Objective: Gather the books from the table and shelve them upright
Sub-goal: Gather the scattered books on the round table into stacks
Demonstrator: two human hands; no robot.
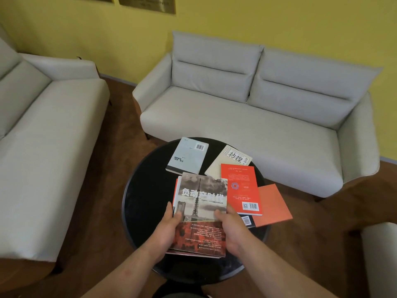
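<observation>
Nearest to us, our left hand (169, 231) and right hand (233, 231) grasp a small stack of books (202, 196) by its near half. Each thumb is laid on the grey cover with a tower, and the fingers wrap the left and right sides. Red edges of the books underneath peek out at the stack's left side and near end. The stack sits over the near middle of the round black table (150, 190); we cannot tell whether it rests on the top or is lifted clear.

Just right of the stack lies a red book (239, 186), back cover up. Beside it an orange book (271, 204) hangs out over the table's right edge. A dark book (248, 221) with a barcode shows beneath these two.

Further on, a cream book (221, 162) lies partly under the red one near the far right edge. A pale blue book (188, 157) lies flat at the far edge.

Beyond the table stands a grey sofa (257, 117) against a yellow wall (300, 22), and a second sofa (43, 125) stands to our left.
</observation>
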